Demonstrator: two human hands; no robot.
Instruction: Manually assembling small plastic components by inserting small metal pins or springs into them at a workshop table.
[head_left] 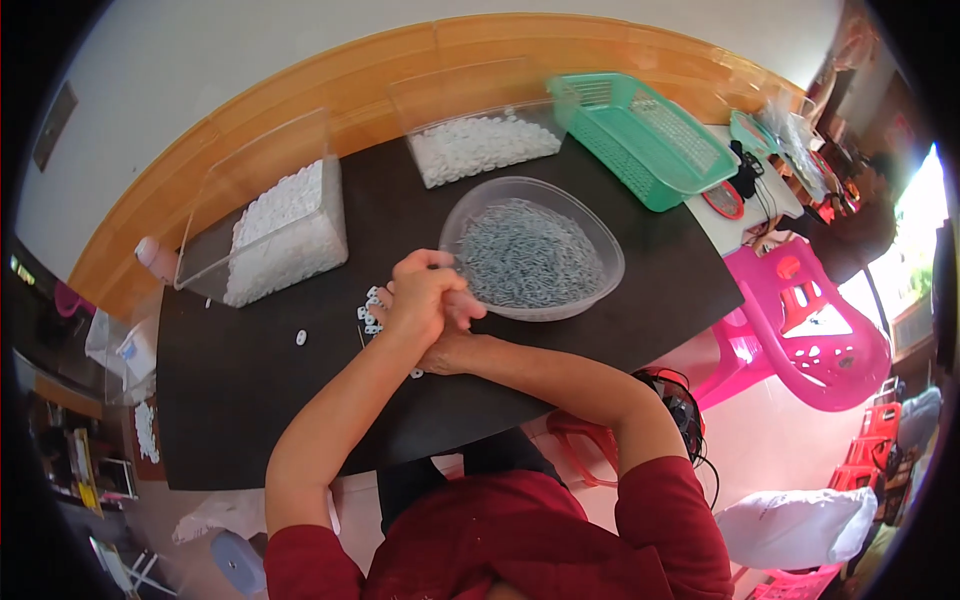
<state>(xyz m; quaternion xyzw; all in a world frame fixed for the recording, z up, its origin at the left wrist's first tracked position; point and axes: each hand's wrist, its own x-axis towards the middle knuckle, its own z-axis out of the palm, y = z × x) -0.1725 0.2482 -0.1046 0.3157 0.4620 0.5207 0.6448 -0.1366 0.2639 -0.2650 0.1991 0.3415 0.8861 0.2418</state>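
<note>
Two hands meet over the dark table (260,400) in the head view, just left of a clear plastic bowl (535,205) filled with small grey metal pieces (530,260). The left hand (418,292) lies on top, its grip curled and pressed together over the right hand (455,345) beneath; whether either pinches anything cannot be told. A few small white plastic parts (371,312) lie on the table touching the left hand's far side, and one more (300,338) sits apart further left. Behind stand two clear bins of white parts (285,240) (480,145) and a green basket (640,135). Pink chairs (810,330) stand to the right.
</note>
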